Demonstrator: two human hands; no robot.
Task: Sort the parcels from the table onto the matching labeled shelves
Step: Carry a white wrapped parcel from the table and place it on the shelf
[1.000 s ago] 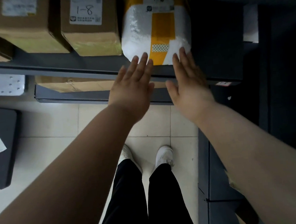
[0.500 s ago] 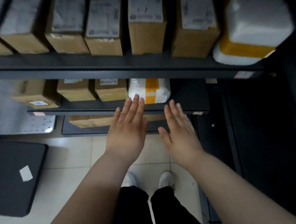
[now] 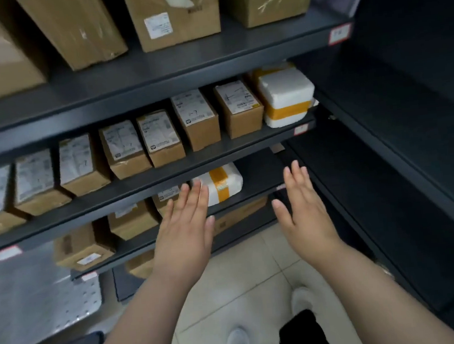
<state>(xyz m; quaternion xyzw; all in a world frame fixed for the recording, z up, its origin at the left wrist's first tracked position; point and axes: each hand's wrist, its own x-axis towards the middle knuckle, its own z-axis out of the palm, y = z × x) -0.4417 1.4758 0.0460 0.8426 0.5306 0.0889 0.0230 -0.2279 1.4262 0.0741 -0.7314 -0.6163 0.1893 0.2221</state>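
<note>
A white padded parcel with orange tape (image 3: pixel 221 185) lies on a low dark shelf (image 3: pixel 260 175), next to brown boxes. My left hand (image 3: pixel 184 232) hovers in front of it with straight fingers, holding nothing. My right hand (image 3: pixel 302 208) is to the right, apart from the parcel, fingers straight and empty. Small red-edged labels (image 3: pixel 301 129) mark the shelf fronts.
The shelf above carries a row of several labelled brown boxes (image 3: pixel 198 119) and a white-and-orange parcel (image 3: pixel 285 95). Large cartons (image 3: pixel 175 12) fill the top shelf. A dark shelving unit (image 3: pixel 414 152) stands at the right. A perforated metal panel (image 3: pixel 38 303) leans at lower left on the tiled floor (image 3: pixel 245 282).
Both hands have drawn back from the white parcel, which stays on the shelf. My view has risen, showing the higher shelves, and my hands have spread further apart.
</note>
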